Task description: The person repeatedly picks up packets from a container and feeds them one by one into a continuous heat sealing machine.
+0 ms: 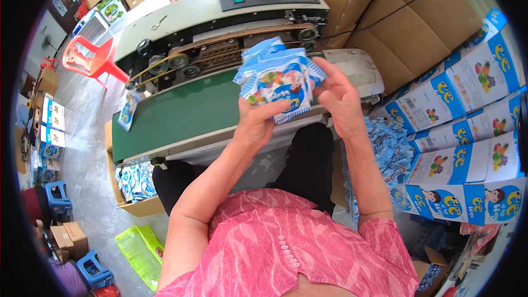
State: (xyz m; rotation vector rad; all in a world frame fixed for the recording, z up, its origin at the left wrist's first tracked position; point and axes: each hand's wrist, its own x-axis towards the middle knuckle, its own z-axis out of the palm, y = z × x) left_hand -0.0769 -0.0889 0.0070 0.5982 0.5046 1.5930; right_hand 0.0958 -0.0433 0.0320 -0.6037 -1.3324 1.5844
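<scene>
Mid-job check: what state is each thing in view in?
Packet stack: held up above the belt, unevenly fanned
Left hand: closed on the stack, thumb in front
Right hand: curled at the stack's right edge; grip unclear
Loose packet: lying at the belt's left end
Machine: cannot tell whether running
Lower-left carton: open, packets inside
Red chair: upright

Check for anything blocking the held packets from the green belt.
Nothing visible blocks them: the left hand holds the packets, the right hand is at their edge, and the green belt shows alongside. The packets hide what's directly behind them.
</scene>
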